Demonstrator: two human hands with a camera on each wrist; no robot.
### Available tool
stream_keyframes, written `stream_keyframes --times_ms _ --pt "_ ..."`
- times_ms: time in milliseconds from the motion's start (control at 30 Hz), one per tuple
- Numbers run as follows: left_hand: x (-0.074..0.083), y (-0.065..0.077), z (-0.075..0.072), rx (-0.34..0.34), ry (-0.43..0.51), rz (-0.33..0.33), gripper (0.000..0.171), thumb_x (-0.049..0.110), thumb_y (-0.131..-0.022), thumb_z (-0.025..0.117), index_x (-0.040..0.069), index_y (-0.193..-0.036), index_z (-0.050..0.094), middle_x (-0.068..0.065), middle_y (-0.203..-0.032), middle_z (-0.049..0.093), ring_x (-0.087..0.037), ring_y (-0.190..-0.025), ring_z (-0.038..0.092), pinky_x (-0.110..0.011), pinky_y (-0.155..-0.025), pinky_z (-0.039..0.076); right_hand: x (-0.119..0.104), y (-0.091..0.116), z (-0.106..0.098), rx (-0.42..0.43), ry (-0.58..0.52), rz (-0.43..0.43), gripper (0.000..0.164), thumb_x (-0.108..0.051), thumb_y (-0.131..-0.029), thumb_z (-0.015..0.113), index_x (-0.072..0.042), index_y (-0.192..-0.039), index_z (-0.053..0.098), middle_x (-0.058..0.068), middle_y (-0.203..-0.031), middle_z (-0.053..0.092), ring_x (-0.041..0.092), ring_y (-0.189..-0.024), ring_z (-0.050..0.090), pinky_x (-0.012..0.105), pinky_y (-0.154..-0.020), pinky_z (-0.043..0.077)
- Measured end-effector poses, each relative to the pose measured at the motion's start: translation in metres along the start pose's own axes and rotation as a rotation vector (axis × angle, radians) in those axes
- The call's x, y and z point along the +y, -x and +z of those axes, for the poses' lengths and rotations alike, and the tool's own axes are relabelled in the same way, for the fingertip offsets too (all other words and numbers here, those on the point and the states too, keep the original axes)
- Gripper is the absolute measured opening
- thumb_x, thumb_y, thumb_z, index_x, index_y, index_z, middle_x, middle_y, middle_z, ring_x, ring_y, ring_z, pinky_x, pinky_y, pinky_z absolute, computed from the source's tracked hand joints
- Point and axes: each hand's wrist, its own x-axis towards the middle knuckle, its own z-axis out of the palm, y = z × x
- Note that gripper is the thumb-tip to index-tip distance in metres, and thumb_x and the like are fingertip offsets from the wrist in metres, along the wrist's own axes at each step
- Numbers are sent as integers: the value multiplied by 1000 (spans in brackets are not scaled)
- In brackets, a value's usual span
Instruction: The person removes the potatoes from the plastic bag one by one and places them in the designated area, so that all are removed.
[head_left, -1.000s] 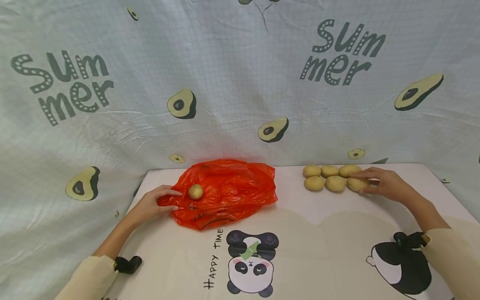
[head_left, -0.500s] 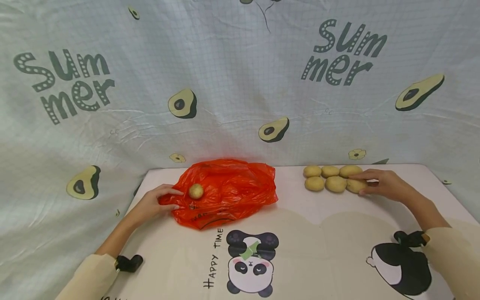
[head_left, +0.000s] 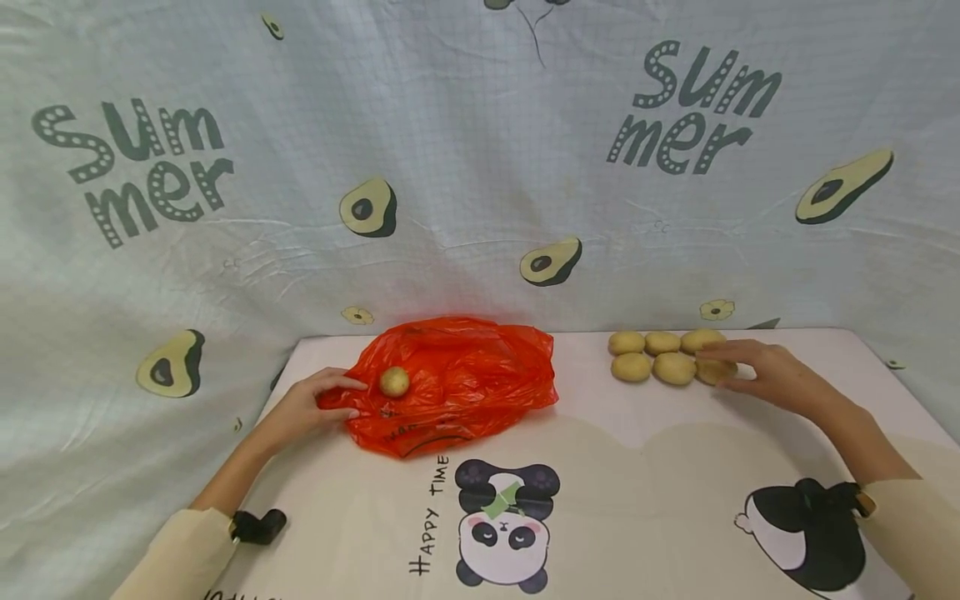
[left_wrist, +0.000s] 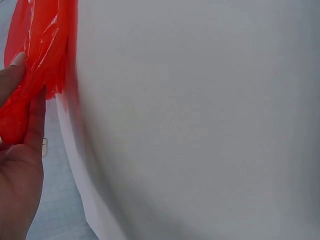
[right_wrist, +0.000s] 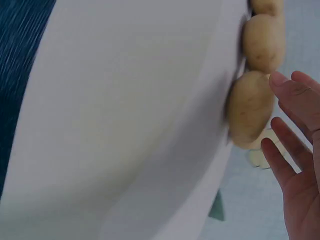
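In the head view my left hand (head_left: 306, 407) holds the left edge of a crumpled red plastic bag (head_left: 480, 375) on the table. The left wrist view shows the thumb (left_wrist: 14, 72) on one side of the film and fingers on the other. A single potato (head_left: 394, 382) shows at the bag's left part. At the back right, several potatoes sit in two neat rows. My right hand (head_left: 776, 379) hovers at the front row's right-end potato (head_left: 712, 372), partly covering it. Seen from the right wrist, its fingers are spread loosely beside that potato (right_wrist: 250, 109) and grip nothing.
The light table (head_left: 615, 500) bears a printed panda (head_left: 504, 546) and lettering. A pale cloth with avocado prints (head_left: 551, 261) hangs right behind the table's back edge. Black straps with small devices (head_left: 258, 527) are on both wrists.
My right hand has loosened from the right-end potato and lifted slightly, its fingers parting. The potatoes stay in their rows. My left hand keeps its hold on the bag.
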Motion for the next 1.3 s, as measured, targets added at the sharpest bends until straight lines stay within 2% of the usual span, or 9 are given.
stream_keyframes --times_ms 67,100,167,267,333,667,867,1067,1300 --pt "1 0 0 -1 -3 -3 34 10 -87 81 10 -120 73 -17 -135 58 -37 -127 49 -19 -81 52 -9 -3 -4 5 10 -12 52 -8 -77 87 -12 -127 71 10 -129 69 37 -117 63 47 -90 55" --pt "1 0 -1 -1 -4 -3 34 11 -87 81 10 -120 73 -17 -135 58 -37 -127 49 -19 -82 52 -14 -5 -6 10 14 -21 51 -8 -78 86 -12 -127 71 10 -129 68 36 -117 62 47 -91 55" --pt "1 0 -1 2 -17 -3 33 11 -87 81 11 -119 74 -16 -134 59 -37 -128 49 -16 -88 48 -25 -9 -10 29 7 -46 49 -8 -79 86 -12 -126 72 9 -129 69 35 -116 63 30 -96 53" --pt "0 0 0 14 -33 16 33 12 -86 82 12 -118 74 -15 -133 60 -37 -129 50 -11 -95 40 -41 -15 -13 47 -13 -94 47 -9 -80 85 -15 -125 72 4 -128 69 30 -115 64 5 -98 37" --pt "-2 -1 0 25 -35 36 33 13 -85 83 13 -117 75 -14 -131 62 -36 -128 51 -8 -98 35 -51 -19 -14 43 -43 -119 45 -9 -82 84 -18 -125 72 2 -129 69 28 -116 64 -1 -97 29" --pt "-1 -1 0 18 -30 47 35 15 -85 83 12 -118 74 -13 -131 62 -34 -128 51 -8 -101 33 -92 -37 -11 36 -95 -229 41 -11 -83 84 -19 -122 74 -3 -124 71 18 -117 65 6 -95 41" --pt "-2 -2 2 31 -44 57 33 14 -85 84 14 -117 75 -12 -130 62 -35 -127 52 -8 -100 33 -110 -44 -9 16 -101 -229 41 -18 -85 83 -21 -124 74 -12 -122 71 14 -113 67 23 -87 55" --pt "-1 -2 2 20 -25 52 34 15 -85 83 13 -118 74 -12 -130 62 -34 -127 51 -8 -100 33 -125 -53 -7 10 -145 -265 40 -17 -84 84 -18 -123 74 -8 -122 72 15 -112 68 28 -81 59" --pt "2 -1 1 12 -30 40 34 14 -85 83 13 -119 74 -13 -131 62 -34 -128 52 -10 -99 36 -140 -66 2 -13 -190 -301 38 -16 -88 81 -17 -125 73 -8 -122 72 17 -116 67 34 -88 58"
